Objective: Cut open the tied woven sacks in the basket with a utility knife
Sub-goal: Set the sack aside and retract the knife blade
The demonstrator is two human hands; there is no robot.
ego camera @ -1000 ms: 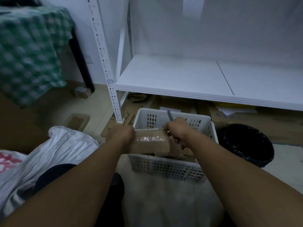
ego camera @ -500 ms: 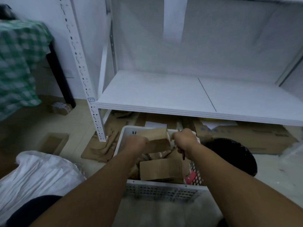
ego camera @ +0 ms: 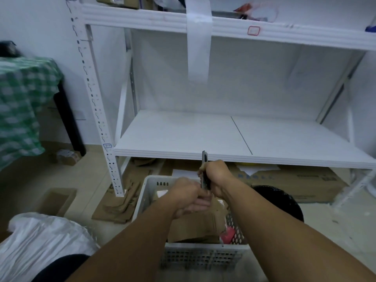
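Your right hand (ego camera: 216, 176) is clenched round the dark utility knife (ego camera: 204, 158) and holds it upright above the far side of the white perforated plastic basket (ego camera: 203, 258). The knife's top end sticks up past your knuckles, in front of the lower shelf's edge. Your left hand (ego camera: 186, 197) is just beside it and a little lower, its fingers (ego camera: 200, 204) reaching across to the knife's lower end. The hands overlap there, so it cannot be told whether those fingers pinch the knife or only touch it.

The basket stands on the floor between your forearms. Inside it lie brown cardboard packages (ego camera: 193, 226) and something small and red (ego camera: 227, 236) against the right wall. A white woven sack (ego camera: 40, 241) lies on the floor to the left of the basket — outside it. Just right of the basket stands a black round bin (ego camera: 284, 202). Behind is a white metal shelving unit (ego camera: 183, 135) with flattened brown cardboard (ego camera: 120, 202) at its foot, and a green checked cloth (ego camera: 20, 98) hangs at the far left.
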